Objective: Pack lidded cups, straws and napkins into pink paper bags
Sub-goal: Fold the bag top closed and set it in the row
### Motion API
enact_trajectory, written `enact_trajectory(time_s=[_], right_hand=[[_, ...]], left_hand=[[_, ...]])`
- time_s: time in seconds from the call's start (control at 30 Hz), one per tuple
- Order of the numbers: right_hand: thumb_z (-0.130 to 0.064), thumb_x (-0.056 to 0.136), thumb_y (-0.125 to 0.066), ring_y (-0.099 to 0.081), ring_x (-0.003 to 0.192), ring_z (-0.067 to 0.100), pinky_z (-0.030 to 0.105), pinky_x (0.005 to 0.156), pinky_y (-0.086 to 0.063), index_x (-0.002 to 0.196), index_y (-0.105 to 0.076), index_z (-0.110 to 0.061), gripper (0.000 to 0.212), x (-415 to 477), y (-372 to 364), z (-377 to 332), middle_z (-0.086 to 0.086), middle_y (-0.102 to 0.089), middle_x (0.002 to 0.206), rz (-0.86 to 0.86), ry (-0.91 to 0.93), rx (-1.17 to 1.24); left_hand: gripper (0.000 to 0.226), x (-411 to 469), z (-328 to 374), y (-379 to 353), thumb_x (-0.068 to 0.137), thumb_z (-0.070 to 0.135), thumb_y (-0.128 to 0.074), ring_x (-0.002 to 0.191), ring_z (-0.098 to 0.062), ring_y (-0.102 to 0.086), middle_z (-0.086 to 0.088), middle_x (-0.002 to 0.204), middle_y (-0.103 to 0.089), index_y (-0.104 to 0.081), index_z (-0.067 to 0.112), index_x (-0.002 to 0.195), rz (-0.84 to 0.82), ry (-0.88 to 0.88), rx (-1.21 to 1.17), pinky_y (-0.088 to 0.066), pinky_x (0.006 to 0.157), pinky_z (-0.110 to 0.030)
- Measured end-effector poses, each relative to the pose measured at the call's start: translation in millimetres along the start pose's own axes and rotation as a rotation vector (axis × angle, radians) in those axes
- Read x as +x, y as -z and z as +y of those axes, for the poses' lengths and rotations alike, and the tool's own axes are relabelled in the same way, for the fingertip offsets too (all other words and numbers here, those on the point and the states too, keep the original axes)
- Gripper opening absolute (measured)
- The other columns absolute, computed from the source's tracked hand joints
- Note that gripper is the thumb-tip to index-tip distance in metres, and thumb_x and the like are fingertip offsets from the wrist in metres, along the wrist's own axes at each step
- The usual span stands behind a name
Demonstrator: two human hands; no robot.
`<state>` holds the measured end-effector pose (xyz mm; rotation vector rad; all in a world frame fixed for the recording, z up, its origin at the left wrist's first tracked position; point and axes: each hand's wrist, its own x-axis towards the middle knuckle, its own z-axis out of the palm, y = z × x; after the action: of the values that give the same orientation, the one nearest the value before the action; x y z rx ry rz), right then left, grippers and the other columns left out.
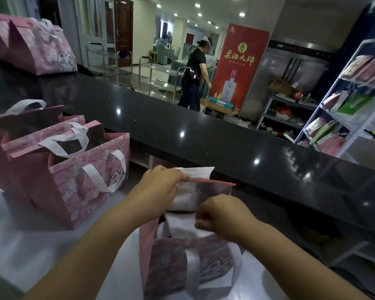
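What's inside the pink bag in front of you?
Some white paper sticks out of the bag, pinched by the left hand. More white shows lower down. The bag walls and the right hand hide whatever else is in there.

Premises: service counter of a restaurant or banquet venue. A long black polished counter (182, 126) crosses the frame. Beyond it, upper centre, a red banner (240, 68) advertises bottled liquor, steel trolleys (152, 72) stand on tiled floor, and covered dining chairs (178, 53) fill the far room. Steel refrigerator (294, 70) and white shelving (333, 118) of packaged goods at right. Pink paper bags (74, 169) stand at lower left
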<state>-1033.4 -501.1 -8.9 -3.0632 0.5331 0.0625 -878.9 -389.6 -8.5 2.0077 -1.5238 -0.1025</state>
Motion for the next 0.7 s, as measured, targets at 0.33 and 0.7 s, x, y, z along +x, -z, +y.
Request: enact_trajectory(time_s=[0.33, 0.7], right_hand=[[-0.074, 0.052, -0.067, -0.025, 0.127, 0.004, 0.033, 0.107, -0.031, 0.137, -0.026, -0.047, 0.099, -29.8, 12.8, 75.3, -0.021, -0.032, 0.135, 0.118, -0.046, 0.323], [-0.044, 0.052, -0.080, -0.014, 0.130, 0.003, 0.028, 0.110, -0.025, 0.137, 0.014, -0.056, 0.127, -19.4, -4.5, 100.2, -0.025, -0.005, 0.145, -0.117, 0.006, 0.094]], left_hand=[[0.081, -30.1, -17.1, -0.8, 0.063, 0.078, -0.052, 0.128, 0.011, 0.017, 0.021, 0.142, -0.024, -0.032, 0.040, 0.132, -0.166, -0.170, 0.131, 0.006, 0.107, -0.026], [0.096, -42.0, -42.1, -3.3, 0.065, 0.064, -0.059, 0.140, -0.007, 0.008, 0.017, 0.153, 0.007, -0.007, 0.044, 0.142, -0.281, -0.038, 0.249, 0.003, 0.111, -0.033]])
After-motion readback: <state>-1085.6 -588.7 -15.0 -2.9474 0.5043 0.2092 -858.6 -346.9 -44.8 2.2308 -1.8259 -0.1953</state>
